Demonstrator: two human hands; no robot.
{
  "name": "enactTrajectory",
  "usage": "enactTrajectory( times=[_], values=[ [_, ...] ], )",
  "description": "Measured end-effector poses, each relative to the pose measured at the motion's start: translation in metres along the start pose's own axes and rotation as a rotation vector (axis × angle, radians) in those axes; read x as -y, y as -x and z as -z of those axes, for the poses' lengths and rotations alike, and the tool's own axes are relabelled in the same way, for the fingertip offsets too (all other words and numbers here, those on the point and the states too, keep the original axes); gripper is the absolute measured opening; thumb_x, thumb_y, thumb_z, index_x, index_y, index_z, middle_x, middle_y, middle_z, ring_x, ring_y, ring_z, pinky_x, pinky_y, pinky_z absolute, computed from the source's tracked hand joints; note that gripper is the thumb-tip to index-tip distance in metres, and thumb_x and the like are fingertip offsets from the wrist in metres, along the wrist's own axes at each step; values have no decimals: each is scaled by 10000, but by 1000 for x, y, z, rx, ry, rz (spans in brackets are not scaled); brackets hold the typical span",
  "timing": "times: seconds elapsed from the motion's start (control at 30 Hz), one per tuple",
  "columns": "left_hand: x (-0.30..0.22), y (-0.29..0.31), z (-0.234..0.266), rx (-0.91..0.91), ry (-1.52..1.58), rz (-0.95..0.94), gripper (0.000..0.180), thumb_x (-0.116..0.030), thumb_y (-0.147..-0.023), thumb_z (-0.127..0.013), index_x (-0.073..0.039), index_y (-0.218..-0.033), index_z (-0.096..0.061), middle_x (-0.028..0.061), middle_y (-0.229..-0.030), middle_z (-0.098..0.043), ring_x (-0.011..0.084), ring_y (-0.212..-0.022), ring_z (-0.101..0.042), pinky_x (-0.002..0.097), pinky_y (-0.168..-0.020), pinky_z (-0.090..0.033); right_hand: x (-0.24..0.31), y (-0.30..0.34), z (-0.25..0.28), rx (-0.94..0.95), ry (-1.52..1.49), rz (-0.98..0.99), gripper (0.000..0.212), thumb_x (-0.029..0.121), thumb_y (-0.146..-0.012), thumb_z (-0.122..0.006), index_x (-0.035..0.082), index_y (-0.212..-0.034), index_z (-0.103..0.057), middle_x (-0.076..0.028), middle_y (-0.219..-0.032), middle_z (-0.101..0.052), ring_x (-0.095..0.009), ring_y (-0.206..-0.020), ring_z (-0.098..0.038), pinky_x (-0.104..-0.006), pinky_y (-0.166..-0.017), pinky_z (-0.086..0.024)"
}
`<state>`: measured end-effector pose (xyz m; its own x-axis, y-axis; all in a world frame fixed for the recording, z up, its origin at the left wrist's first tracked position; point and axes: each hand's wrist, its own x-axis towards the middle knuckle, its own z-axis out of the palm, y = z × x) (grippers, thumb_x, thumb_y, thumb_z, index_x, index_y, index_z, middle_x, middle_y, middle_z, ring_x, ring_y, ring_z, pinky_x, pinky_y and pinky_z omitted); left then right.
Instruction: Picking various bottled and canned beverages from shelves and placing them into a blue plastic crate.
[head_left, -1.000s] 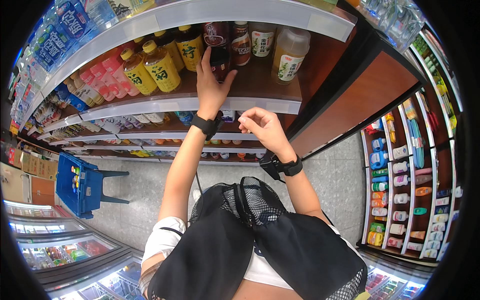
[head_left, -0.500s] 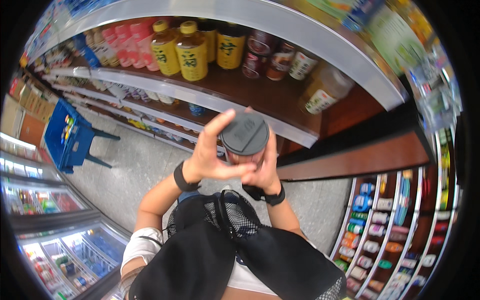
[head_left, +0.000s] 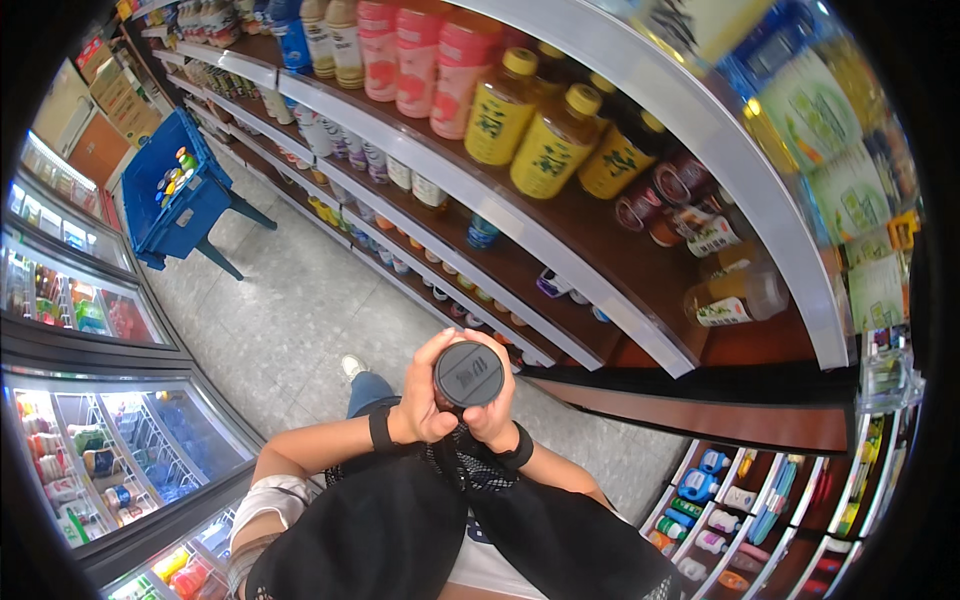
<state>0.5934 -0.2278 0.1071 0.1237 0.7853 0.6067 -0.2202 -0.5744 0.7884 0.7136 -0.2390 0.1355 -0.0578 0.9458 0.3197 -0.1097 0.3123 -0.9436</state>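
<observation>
Both of my hands wrap round a cup with a dark grey lid (head_left: pixel 469 374), held upright in front of my chest. My left hand (head_left: pixel 425 400) closes on its left side, with the thumb at the front. On the right side, my right hand (head_left: pixel 494 412) grips it too. The lid faces up; most of the cup's body is hidden by my fingers. Past the cup, a shelf carries yellow-labelled bottles (head_left: pixel 553 142), pink bottles (head_left: pixel 466 75) and a bottle of pale amber drink (head_left: pixel 738 298) at its right end.
A blue plastic crate on legs (head_left: pixel 178 200) with small colourful items in it stands at the left on the grey tiled floor (head_left: pixel 330 320). Glass-door fridges (head_left: pixel 150 455) line the left side. More shelves of bottles (head_left: pixel 715 515) are at the lower right.
My hands have drawn the cup down and closer to my body. My view has turned, so the shelf and bottles sit farther right. My left leg and shoe now show on the floor.
</observation>
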Motion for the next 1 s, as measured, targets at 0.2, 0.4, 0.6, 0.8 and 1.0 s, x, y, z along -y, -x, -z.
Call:
enactTrajectory(
  times=[0.2, 0.4, 0.6, 0.8, 1.0],
  values=[
    [-28, -21, 55, -55, -180, -352, 853, -676, -818, -542, 64, -1225, -422, 222, -1016, -584, 339, -859, -641, 402, -768, -532, 16, -38, -62, 86, 47, 419, 919, 643, -717, -683, -97, -1218, -466, -272, -1073, -628, -361, -989, -653, -401, -852, -529],
    [-46, -6, 122, -151, -163, -239, 789, -661, -887, -428, -27, -1333, -278, 233, -1169, -530, 295, -976, -601, 417, -847, -506, 3, -64, -136, 229, 114, 443, 864, 609, -712, -708, -94, -1167, -496, -241, -990, -653, -361, -955, -662, -407, -841, -536],
    [-35, 29, 173, -306, -281, -192, 836, -664, -885, -436, -14, -1369, -234, 266, -1228, -489, 319, -1039, -577, 442, -883, -494, -25, -63, -195, 324, 58, 362, 889, 632, -714, -708, -90, -1180, -482, -226, -993, -659, -348, -951, -665, -403, -840, -536],
    [-43, 10, 208, -473, -164, -228, 828, -597, -880, -528, 20, -1368, -269, 251, -1221, -502, 328, -1106, -548, 465, -978, -428, -33, -86, -232, 447, 52, 241, 931, 708, -727, -635, -80, -1198, -484, -252, -1040, -647, -362, -971, -661, -397, -827, -534],
    [-26, 6, 241, -601, -257, -198, 981, -572, -851, -580, 87, -1420, -128, 284, -1239, -489, 336, -1087, -560, 468, -1010, -379, -52, -122, -261, 591, -35, 120, 897, 726, -856, -393, -94, -1206, -490, -272, -1072, -631, -382, -990, -650, -405, -837, -521]
  ],
)
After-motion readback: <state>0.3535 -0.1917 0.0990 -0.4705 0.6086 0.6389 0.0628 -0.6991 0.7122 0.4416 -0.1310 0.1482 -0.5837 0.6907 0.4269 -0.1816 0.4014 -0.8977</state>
